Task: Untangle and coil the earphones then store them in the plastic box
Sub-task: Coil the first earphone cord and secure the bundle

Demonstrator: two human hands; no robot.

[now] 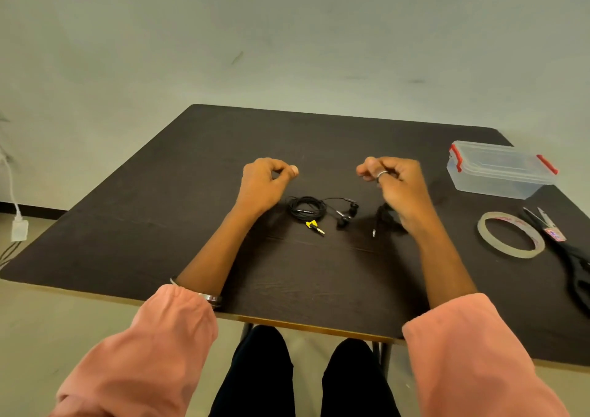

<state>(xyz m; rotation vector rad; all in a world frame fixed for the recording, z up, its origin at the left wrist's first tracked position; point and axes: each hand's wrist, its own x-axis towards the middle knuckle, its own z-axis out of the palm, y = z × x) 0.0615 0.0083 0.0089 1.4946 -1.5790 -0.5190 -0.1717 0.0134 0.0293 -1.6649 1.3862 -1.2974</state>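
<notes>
Black earphones [308, 209] lie coiled on the dark table [319, 282], with a yellow-tagged plug at the front and two earbuds trailing to the right. A second black bundle [384, 214] with a loose plug lies partly hidden under my right wrist. My left hand [265, 182] hovers above and left of the coil, fingers curled with nothing in them. My right hand [391, 177], wearing a ring, is curled the same way above the second bundle. The clear plastic box [501, 169] with red clips stands closed at the far right.
A roll of tape [510, 234] lies right of my right arm, and black scissors [571, 250] lie beside it at the table's right edge. A white charger and cables [19, 228] hang by the wall on the left.
</notes>
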